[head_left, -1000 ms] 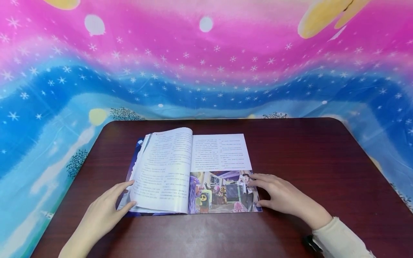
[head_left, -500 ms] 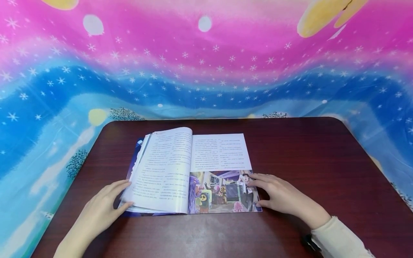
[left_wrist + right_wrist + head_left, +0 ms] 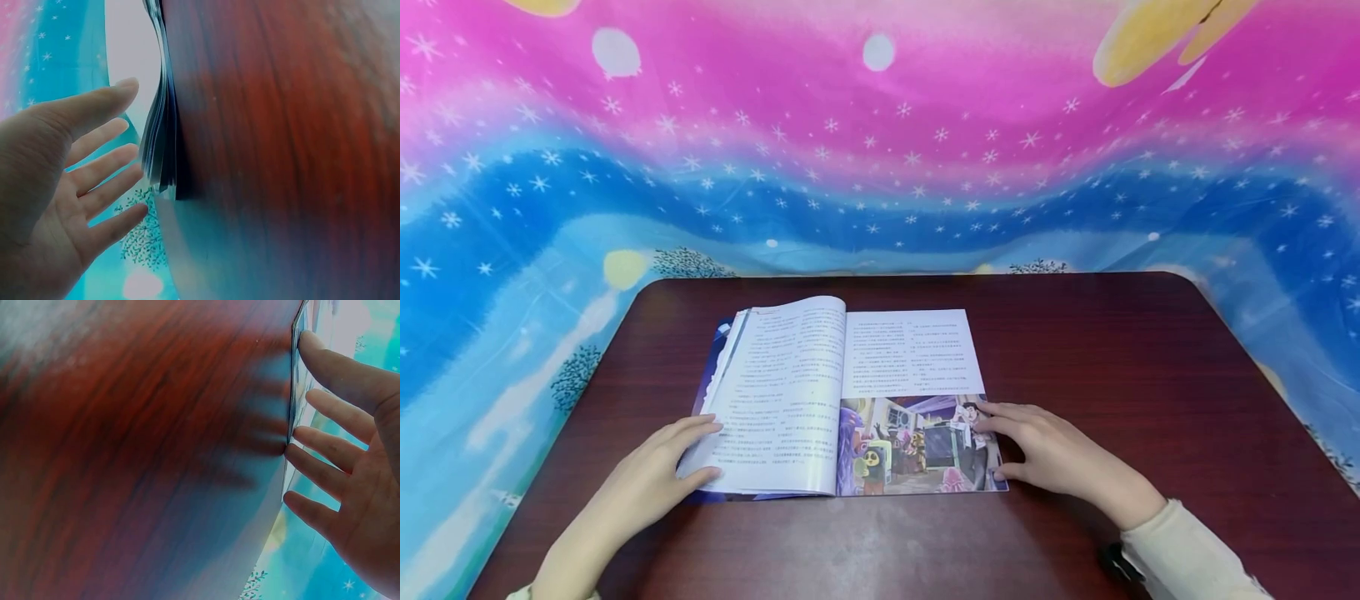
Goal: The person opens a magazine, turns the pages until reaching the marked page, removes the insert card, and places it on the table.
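An open magazine (image 3: pixel 775 392) lies on the dark wooden table, its thicker stack of pages bulging on the left side. The right page carries printed text above a coloured cartoon picture (image 3: pixel 917 450). My left hand (image 3: pixel 647 467) rests thumb and fingertips on the lower left edge of the pages, fingers extended and spread. In the left wrist view the thumb (image 3: pixel 100 106) lies over the page side, and the layered page edges (image 3: pixel 164 125) show beside the fingers. At the lower right edge, my right hand (image 3: pixel 1052 454) touches the page with its fingertips, fingers spread.
The brown table (image 3: pixel 1097 350) has rounded far corners. A pink and blue cloth (image 3: pixel 880 167) with snowflakes hangs behind and beside it. A dark band (image 3: pixel 1122 562) shows at the right sleeve cuff.
My left hand draws back slightly left, then moves right so its fingertips lie farther over the left page. The right hand stays in place at the right edge.
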Motion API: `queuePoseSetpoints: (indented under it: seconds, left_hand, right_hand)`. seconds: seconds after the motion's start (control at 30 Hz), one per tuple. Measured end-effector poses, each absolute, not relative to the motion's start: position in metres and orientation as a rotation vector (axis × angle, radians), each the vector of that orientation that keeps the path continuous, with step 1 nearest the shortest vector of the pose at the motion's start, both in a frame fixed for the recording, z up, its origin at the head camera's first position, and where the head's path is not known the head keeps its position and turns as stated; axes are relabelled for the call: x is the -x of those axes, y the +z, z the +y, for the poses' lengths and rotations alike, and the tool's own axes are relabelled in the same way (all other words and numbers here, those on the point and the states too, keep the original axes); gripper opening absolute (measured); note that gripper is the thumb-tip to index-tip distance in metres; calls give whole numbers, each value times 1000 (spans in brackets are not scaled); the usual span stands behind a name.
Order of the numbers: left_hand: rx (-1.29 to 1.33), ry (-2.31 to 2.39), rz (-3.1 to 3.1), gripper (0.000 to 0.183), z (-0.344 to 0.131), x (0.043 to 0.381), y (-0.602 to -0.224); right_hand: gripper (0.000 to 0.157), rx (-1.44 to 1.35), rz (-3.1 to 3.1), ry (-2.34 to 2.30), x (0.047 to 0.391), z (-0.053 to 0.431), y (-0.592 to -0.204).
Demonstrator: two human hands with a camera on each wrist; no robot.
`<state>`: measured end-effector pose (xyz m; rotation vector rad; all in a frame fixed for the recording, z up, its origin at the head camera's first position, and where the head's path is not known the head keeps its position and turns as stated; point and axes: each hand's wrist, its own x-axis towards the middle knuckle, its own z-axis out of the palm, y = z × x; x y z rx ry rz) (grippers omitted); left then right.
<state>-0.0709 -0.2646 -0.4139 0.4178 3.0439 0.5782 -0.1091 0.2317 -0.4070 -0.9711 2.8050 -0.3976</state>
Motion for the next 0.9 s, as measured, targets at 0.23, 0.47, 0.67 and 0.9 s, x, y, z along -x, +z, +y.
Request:
queuePoseSetpoints:
  seconds: [0.23,0.47,0.67,0.9]
  left_hand:
    - [-444,553,2995,57,-262,74,-419]
    - [-471,531,2999,56,-261,74,-419]
    - [-458,512,2991,57,-261,74,-418]
    - [-464,496,2991,56,-261,76,-417]
  right_hand:
    - [56,984,2814,-397,110,231,-408]
    - [55,974,2830,-399,110,230,-407]
    - [52,961,2830,-421,111,229,-406]
    - [48,945,2852,-451,112,230,-402]
